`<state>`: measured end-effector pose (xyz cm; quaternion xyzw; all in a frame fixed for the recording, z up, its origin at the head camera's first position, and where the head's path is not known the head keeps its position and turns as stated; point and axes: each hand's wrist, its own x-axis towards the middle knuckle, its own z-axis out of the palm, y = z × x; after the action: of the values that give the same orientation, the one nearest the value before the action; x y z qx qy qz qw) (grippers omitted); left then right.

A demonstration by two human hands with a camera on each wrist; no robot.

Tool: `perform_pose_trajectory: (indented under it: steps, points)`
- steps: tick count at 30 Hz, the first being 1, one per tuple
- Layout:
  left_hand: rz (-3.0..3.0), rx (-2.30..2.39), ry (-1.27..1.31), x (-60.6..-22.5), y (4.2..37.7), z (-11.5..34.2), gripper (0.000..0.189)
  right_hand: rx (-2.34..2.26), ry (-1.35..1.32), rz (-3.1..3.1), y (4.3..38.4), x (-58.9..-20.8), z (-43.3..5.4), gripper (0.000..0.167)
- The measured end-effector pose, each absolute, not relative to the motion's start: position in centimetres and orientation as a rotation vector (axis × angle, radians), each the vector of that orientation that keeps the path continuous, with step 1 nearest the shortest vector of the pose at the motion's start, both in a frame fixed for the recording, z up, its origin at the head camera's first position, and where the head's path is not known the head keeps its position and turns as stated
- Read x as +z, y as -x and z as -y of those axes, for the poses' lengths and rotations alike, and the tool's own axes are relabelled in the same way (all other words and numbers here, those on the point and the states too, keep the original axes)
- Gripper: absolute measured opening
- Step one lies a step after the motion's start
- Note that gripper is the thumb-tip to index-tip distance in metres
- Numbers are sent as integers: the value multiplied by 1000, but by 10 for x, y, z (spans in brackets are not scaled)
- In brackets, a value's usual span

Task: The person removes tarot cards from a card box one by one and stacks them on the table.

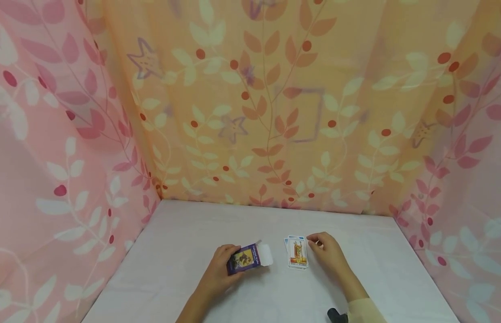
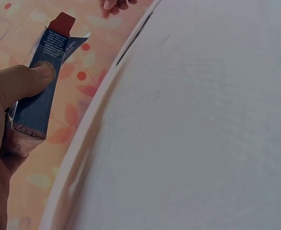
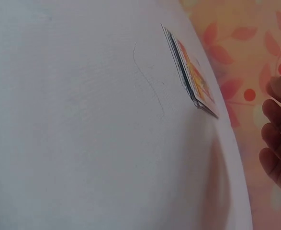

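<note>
My left hand grips a purple card box with a picture on its front. The box's end flap stands open on the right, its white inside showing. In the left wrist view the thumb presses on the dark blue narrow side of the box. A small stack of picture cards lies face up on the table to the right of the box, its edges uneven. Just right of the stack's upper corner is my right hand, fingers loosely bent and holding nothing. The right wrist view shows these fingers apart from the cards.
A white cloth covers the table. Patterned curtains with leaves stand behind it and along both sides. A black object is at the right wrist, by the sleeve.
</note>
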<state>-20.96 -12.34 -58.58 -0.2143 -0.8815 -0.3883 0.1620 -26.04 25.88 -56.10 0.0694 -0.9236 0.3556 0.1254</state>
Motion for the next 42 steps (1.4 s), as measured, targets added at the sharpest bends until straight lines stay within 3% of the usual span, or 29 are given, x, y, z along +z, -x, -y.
perform_pose_trajectory:
  steps: [17,42]
  points:
    - [2687,-1138,703,-579,221,130,70,953,-323,2635,230,-557,-254,12]
    - [2823,-1237,711,-584,248,134,77,875,-308,2658,193,-555,-275,14]
